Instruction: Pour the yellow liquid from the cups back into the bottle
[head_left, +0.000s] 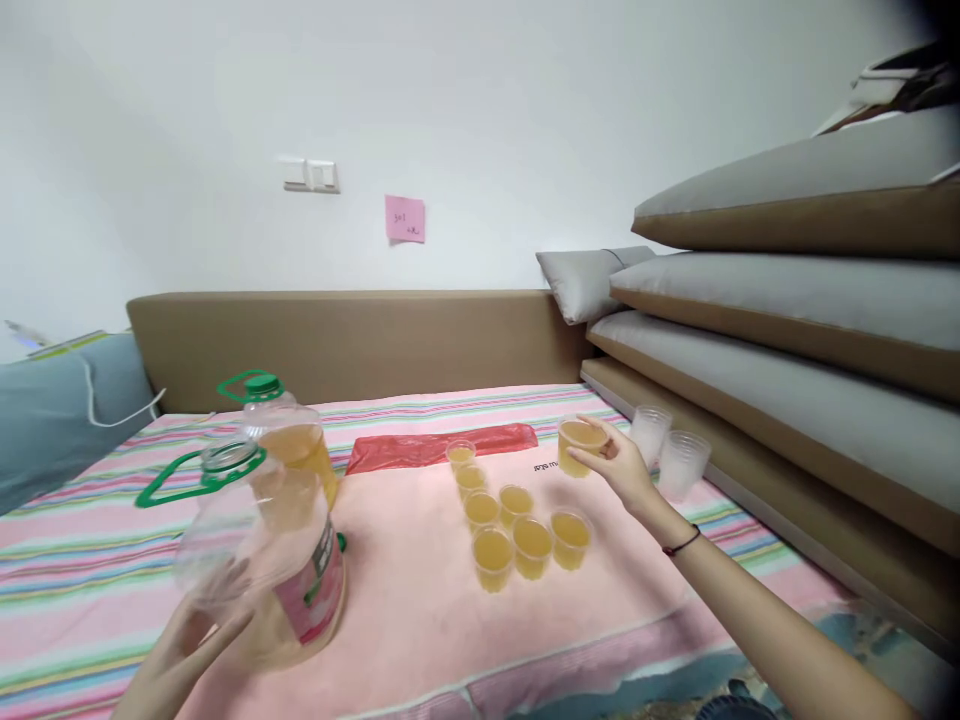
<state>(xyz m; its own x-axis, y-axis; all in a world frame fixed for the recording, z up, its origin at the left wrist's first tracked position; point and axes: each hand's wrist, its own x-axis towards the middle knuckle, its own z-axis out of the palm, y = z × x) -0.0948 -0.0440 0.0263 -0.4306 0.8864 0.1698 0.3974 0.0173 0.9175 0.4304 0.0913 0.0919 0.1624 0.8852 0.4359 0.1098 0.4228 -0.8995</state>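
My right hand (pixel 619 460) grips a clear plastic cup (pixel 576 450) of yellow liquid between thumb and fingers, above the pink cloth. My left hand (pixel 199 620) is at the near side of an uncapped clear jug (pixel 300 570) with a green handle and pink label, its fingers around the lower wall and partly blurred. A little pale liquid shows low in that jug. Behind it stands a second jug (pixel 304 450), green-capped and partly filled with yellow liquid. Several filled cups (pixel 493 555) stand in the middle, to the left of my right hand.
Two stacks of cups (pixel 684 465) stand beside the piled grey-and-brown cushions (pixel 787 370) at the right. A flat red plastic bag (pixel 435 445) lies behind the filled cups. Beyond the striped sheet (pixel 67 590) runs a brown backrest (pixel 360 345).
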